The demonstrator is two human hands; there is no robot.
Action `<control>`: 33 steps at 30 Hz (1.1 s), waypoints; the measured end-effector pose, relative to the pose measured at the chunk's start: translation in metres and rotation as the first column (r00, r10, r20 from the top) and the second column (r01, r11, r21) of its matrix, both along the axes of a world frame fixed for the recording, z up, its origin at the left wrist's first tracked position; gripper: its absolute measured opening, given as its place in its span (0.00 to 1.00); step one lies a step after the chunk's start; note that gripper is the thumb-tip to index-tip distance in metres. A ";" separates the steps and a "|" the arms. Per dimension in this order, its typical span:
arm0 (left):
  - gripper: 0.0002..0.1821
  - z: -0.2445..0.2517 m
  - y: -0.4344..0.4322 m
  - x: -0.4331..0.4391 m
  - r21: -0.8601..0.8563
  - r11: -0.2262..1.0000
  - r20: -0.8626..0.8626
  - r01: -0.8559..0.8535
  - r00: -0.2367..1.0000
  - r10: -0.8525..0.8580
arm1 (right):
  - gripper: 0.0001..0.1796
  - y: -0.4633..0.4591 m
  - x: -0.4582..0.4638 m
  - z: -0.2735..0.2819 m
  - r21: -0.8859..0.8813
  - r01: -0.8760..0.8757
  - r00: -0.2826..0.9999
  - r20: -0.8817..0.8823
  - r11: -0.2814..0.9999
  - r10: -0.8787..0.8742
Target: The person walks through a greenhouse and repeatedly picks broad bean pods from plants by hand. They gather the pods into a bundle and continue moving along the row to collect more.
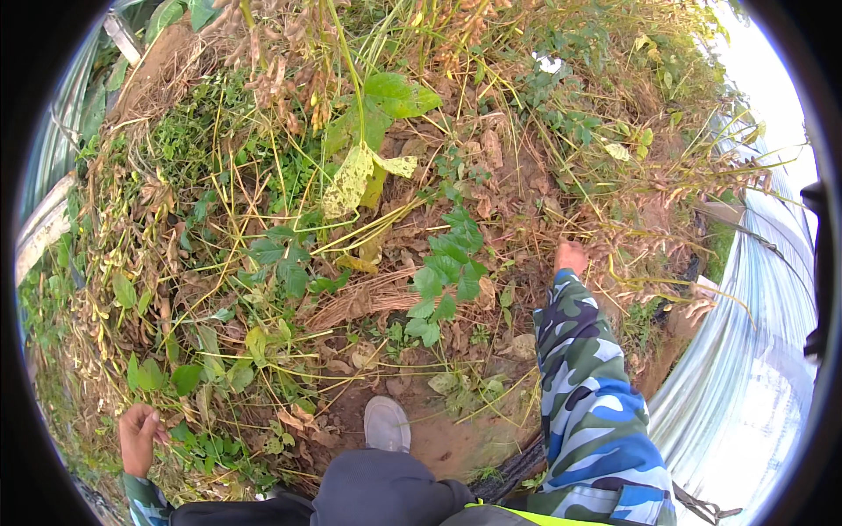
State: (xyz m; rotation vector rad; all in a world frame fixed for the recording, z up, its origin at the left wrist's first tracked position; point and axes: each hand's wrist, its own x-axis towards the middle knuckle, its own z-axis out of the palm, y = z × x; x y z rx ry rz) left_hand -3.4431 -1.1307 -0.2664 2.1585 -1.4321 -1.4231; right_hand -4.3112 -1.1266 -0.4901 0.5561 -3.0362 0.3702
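Observation:
My right hand [571,255], in a camouflage sleeve [592,388], is closed around the lower stalks of dry bean plants [651,243]. Their brown pods spread out to the right of the fist. Low at the far left is my left hand [139,437], its fingers curled beside bean plants and green leaves [187,379]. Whether anything thin lies between those fingers cannot be made out. Pod-laden bean plants [112,283] crowd the ground above the left hand. Between the hands, a green leafy weed [450,263] grows among dry leaves and brown stems [368,299].
Translucent plastic sheeting [730,348] runs along the right side, with another sheet [62,144] at the far left. A weathered board [46,223] juts in at the left. My shoe [387,424] rests on bare soil [454,447]. Standing bean plants [283,72] rise ahead.

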 end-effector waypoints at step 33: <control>0.17 0.255 0.045 0.001 0.152 0.984 -0.803 0.096 0.592 0.066 | 0.14 -0.165 0.550 0.553 -0.825 0.384 -0.075 0.421 0.416 0.904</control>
